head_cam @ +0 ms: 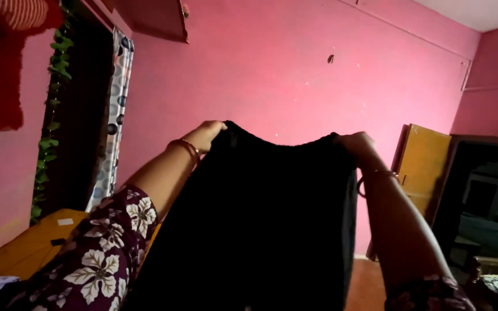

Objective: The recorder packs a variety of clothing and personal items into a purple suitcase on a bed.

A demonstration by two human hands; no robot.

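Hands gripping black garment

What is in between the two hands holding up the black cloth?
In the head view, only the top edge of the black cloth runs between the left hand and right hand, with pink wall behind.

open air above black garment, pink wall behind

— What can you not see well here?
— The lower part of the black cloth garment is cut off by the bottom edge.
— And the fingers?
— The left hand and right hand perhaps hide their fingertips behind the cloth.
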